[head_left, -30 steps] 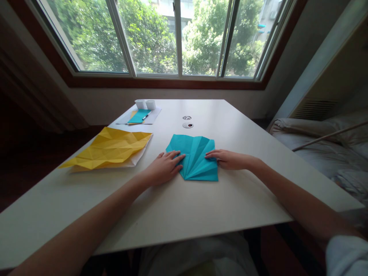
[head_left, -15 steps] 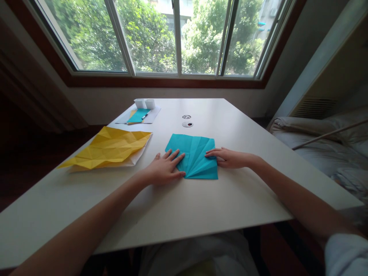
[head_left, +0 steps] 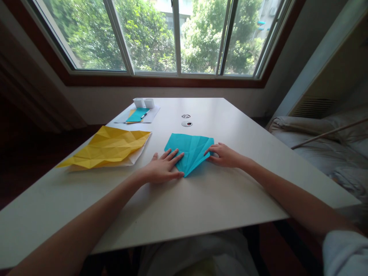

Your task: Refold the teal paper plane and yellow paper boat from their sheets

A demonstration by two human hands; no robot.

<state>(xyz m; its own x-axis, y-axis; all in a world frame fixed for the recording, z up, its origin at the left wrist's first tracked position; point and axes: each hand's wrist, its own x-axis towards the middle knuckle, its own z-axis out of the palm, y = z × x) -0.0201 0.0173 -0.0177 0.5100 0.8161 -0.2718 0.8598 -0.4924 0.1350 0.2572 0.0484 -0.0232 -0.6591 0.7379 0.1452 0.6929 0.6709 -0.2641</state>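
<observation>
Fingers of the left hand (head_left: pixel 163 169) lie spread flat, pinning the creased teal paper sheet (head_left: pixel 188 150); the right hand (head_left: pixel 222 155) pinches its lifted right edge.

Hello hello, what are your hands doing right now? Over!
Left hand flat on creased teal paper sheet. Right hand lifting its right edge. Crumpled yellow paper sheet lies apart, left.

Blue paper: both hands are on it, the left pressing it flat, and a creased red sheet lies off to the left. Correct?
Not quite. In the head view the creased sheet is yellow, not red. The left hand does press the blue paper flat, with the right hand at its edge.
</observation>
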